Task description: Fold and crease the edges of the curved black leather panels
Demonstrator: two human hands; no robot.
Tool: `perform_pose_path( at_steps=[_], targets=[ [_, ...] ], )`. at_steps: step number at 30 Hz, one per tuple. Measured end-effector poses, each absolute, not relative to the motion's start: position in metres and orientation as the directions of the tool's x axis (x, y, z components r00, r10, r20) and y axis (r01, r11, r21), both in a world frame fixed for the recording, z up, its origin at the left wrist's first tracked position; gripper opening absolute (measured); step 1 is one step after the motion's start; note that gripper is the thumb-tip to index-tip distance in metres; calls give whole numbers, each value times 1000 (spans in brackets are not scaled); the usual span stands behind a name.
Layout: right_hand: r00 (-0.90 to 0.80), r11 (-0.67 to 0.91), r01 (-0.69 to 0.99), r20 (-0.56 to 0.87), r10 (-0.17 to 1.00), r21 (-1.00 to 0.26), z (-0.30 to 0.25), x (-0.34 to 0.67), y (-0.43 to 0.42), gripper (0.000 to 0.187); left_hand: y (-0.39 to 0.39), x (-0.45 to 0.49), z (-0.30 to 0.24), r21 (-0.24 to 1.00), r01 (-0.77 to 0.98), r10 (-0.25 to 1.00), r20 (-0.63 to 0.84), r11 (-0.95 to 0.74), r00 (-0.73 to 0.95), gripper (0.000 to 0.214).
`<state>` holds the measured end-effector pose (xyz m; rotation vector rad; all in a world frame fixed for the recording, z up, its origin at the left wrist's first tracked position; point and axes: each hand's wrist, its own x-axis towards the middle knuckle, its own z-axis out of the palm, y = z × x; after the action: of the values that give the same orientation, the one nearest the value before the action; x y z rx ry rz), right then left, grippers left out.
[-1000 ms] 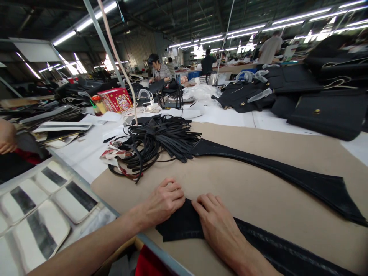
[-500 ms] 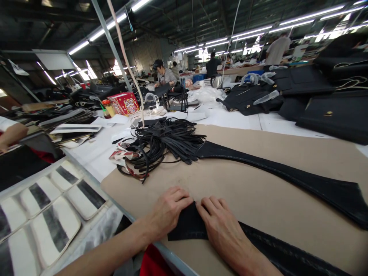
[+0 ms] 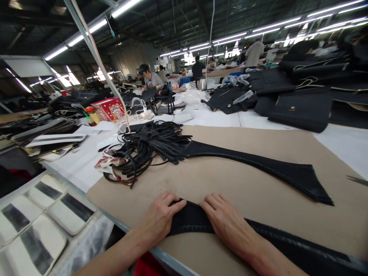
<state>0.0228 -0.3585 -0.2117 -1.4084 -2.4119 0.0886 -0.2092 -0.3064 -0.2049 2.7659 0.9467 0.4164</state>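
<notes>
A long black strip of leather-like material lies across the near part of the table, with pale marks along its lower edge. My left hand grips its upper edge near the left end, thumb and fingers closed together and covering that end. Further right, my right hand has its fingers bent over the same edge, pinching it; the thumb is mostly hidden. A short stretch of strip shows between the hands. Beyond them rests a stack of similar curved black pieces, its narrow end against a bundle of thin black cords.
Brown paper covers the worktop. Scissors-like blades poke in at the right edge. Black bags are heaped at the back right, and a red box stands back left. Cream panels with dark bands lie lower left. Co-workers are in the distance.
My view has turned to the right. My hands are further apart along the strip's edge, and its left end, visible before, is now behind my left hand.
</notes>
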Motion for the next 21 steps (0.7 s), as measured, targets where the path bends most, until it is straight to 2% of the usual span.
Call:
perform_pose_path(
  at_steps=[7,12,15,18,21],
  targets=[
    [-508,566,808,293,810,-163,-217,40,-369,27,-307,-209,-205,197,598,629,208,-777,749,53],
    [-493,547,826,299,817,-134,-217,39,-374,29,-305,-204,-200,196,522,550,143,-830,823,40],
    [-481,535,838,311,820,-113,-217,38,-376,34,-305,-199,-195,135,505,518,98,-853,849,42],
    [-475,546,834,404,782,-77,-225,41,-375,41,-310,-194,-190,36,505,506,90,-862,858,51],
    [-521,576,814,535,664,78,-241,49,-370,50,-310,-194,-189,-12,490,486,116,-871,866,48]
  ],
)
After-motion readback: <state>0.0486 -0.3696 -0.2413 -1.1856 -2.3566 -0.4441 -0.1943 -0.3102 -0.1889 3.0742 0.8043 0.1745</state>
